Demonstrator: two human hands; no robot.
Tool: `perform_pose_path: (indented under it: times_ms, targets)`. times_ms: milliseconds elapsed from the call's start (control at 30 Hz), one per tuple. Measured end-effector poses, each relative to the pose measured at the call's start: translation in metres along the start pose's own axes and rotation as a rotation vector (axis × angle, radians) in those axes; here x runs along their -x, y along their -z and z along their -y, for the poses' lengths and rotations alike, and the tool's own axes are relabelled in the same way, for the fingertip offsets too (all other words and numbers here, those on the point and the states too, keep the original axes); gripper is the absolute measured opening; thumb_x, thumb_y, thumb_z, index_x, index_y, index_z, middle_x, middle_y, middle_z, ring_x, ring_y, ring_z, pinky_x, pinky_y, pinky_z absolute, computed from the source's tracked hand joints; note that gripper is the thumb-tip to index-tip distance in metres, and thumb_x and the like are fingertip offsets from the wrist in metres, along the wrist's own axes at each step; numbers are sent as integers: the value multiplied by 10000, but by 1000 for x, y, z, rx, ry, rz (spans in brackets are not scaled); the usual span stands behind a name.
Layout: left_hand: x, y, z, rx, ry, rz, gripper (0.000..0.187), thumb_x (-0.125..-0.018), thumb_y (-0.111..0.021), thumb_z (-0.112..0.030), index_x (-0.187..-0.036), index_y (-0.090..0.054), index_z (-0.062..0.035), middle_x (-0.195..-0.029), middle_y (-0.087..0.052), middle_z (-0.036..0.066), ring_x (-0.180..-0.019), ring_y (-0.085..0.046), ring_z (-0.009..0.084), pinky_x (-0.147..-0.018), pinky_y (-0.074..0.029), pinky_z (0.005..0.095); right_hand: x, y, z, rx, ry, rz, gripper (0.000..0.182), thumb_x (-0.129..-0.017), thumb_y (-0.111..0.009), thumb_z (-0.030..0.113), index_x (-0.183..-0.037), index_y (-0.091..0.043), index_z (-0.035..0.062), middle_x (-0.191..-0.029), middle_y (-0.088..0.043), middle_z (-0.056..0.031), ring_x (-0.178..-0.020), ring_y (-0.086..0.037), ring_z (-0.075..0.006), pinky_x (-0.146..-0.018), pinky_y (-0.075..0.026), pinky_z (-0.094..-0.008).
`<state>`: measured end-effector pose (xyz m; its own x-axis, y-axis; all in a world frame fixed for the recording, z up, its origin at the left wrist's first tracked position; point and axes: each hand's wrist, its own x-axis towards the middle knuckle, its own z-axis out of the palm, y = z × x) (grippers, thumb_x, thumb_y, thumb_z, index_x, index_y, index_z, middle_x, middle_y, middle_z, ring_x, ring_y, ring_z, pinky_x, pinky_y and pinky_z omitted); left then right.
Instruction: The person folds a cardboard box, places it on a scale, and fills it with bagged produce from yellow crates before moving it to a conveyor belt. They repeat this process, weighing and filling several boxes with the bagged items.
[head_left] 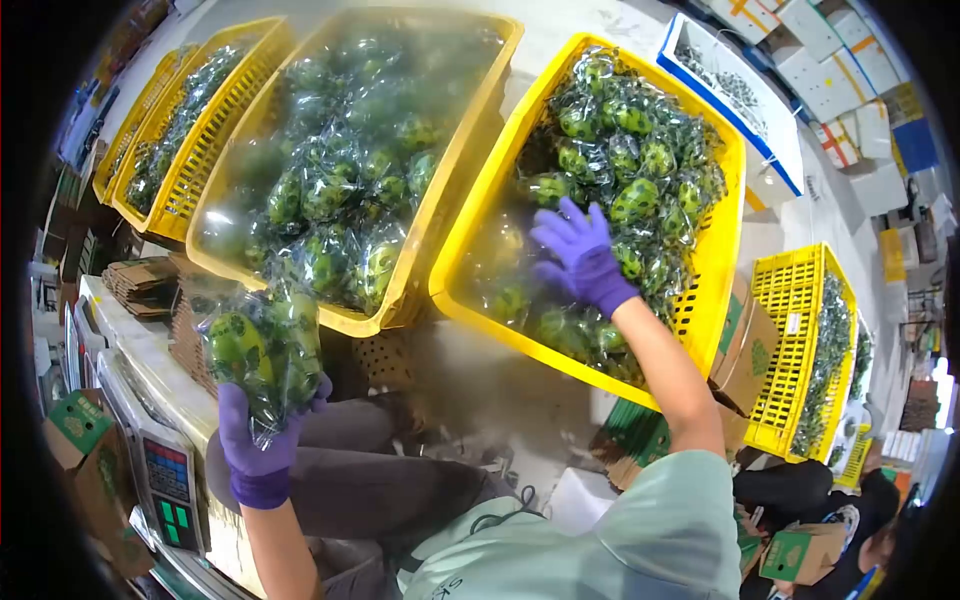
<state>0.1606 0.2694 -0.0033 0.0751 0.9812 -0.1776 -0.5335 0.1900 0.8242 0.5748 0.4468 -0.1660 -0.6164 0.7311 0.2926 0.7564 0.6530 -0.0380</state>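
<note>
1. Nearest the body, the left hand [262, 440], in a purple glove, is closed around a clear bag of green fruit [265, 345], holding it upright just in front of the lap. The fruit look like small green avocados or similar, though the wrapping glare makes the kind uncertain.
2. Just left of that hand stands a weighing scale [165, 480] with a coloured keypad; the held bag hangs above and beside it, not resting on it.
3. Further out, the right hand [580, 255], also gloved purple, reaches into the right yellow crate [715, 270], fingers spread and laid on the packed bags of green fruit [630, 160] there. It touches them but has not closed on any one bag.
4. Judged from this, one bag is already picked and a second is being sought; the next move calls for the right fingers to close on a single bag without dragging its slippery neighbours along.
5. Beside it, the middle yellow crate [460, 150] holds more bagged fruit, partly blurred.
6. Farthest left, two more yellow crates [215, 130] stand tilted; cardboard boxes [830, 70] are stacked at the far right.
</note>
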Motion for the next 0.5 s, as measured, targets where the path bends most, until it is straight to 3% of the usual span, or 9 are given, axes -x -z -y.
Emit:
perform_pose_path:
  times_ms: [67,133,200,300,367,400,467,500]
  targets:
    - [1,3,-1,24,4,-21,658,-912,-447,-566,-1326,-466,-55,-1184,-596,183,-1013,-606,374,-767,-494,436,3,6,-41,-80,62,-74,437,-836,-638,411,-1160,-580,123,-1243,-551,-117,-1180,-500,-332,-984,-389,-484]
    - [-2,4,-4,-94,0,64,637,-909,-470,-552,-1327,-471,-71,-1213,-585,172,-1044,-593,380,-818,-493,457,9,10,-68,-293,-196,-238,375,-864,-627,338,-1132,-576,81,-1168,-564,-172,-1078,-553,-361,-904,-455,-417]
    - [-3,2,-2,-42,11,18,633,-907,-485,-538,-1338,-460,-75,-1220,-582,166,-1051,-589,382,-855,-483,472,13,-13,-108,-294,-403,-287,329,-880,-616,278,-1109,-571,45,-1086,-591,-193,-988,-577,-385,-821,-483,-404]
    - [0,0,-2,22,17,-11,636,-899,-516,-517,-1359,-437,-85,-1236,-577,152,-1064,-581,383,-924,-456,499,-4,-7,-137,-104,-495,-169,302,-885,-610,238,-1082,-573,12,-1012,-609,-208,-940,-577,-394,-799,-478,-414]
    - [4,3,-2,45,5,-7,643,-893,-532,-509,-1370,-426,-91,-1245,-574,144,-1069,-578,382,-957,-440,513,-18,0,-135,-60,-751,-121,266,-918,-570,226,-1042,-585,-9,-940,-627,-182,-863,-622,-324,-756,-480,-412]
    - [4,6,-2,17,13,14,662,-891,-524,-525,-1374,-419,-85,-1245,-572,154,-1064,-579,377,-936,-445,505,-18,-1,-129,-56,-743,-123,266,-918,-570,226,-1042,-585,-9,-940,-627,-182,-863,-622,-324,-756,-480,-412]
    - [3,9,0,-4,9,33,681,-889,-517,-541,-1378,-412,-80,-1244,-570,165,-1060,-581,373,-915,-449,496,-7,-6,-103,-572,-860,-664,282,-887,-610,256,-1067,-601,39,-934,-638,-164,-850,-621,-296,-761,-481,-377]
    - [3,9,0,-17,9,15,690,-888,-505,-556,-1371,-416,-71,-1228,-572,177,-1046,-585,370,-869,-458,481,-3,-6,-76,-487,-784,-657,356,-860,-649,300,-1086,-601,30,-944,-644,-148,-859,-619,-286,-780,-484,-371]
